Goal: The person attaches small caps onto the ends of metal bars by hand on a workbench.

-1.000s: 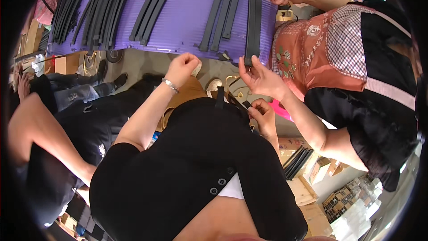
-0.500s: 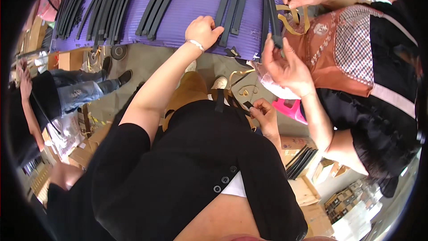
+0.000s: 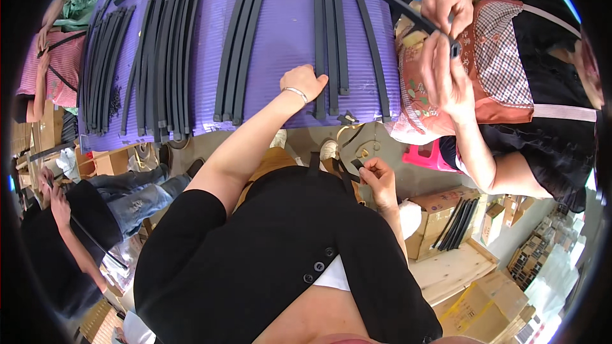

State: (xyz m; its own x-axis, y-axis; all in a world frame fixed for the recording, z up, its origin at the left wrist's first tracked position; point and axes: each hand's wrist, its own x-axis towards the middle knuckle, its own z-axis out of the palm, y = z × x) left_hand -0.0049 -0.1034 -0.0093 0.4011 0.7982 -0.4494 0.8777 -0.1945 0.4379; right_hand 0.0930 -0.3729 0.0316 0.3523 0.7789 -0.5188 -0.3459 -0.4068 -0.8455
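Note:
My left hand [image 3: 303,83] rests on the purple ribbed table top [image 3: 280,32], closed in a loose fist. Its thumb lies against one of several long black strips [image 3: 319,57] laid side by side, and nothing shows in the fingers. Close to my waist, my right hand [image 3: 380,182] pinches a small flat black piece [image 3: 357,164], whose rest is hard to make out against my dark clothing. To the right, a co-worker's hands [image 3: 449,70] hold a long black strip [image 3: 395,3] by its end, away from the table.
More black strips [image 3: 169,57] lie in groups on the table's left. A pink stool [image 3: 426,155] stands below the co-worker. At lower right are a cardboard box [image 3: 440,213] with strips leaning by it and a wooden crate [image 3: 456,271]. Another person [image 3: 70,229] is at left.
The view has shifted, showing more of the table. The co-worker's hands have come together at the strip's end, lifting it aside. My hands keep nearly the same pose.

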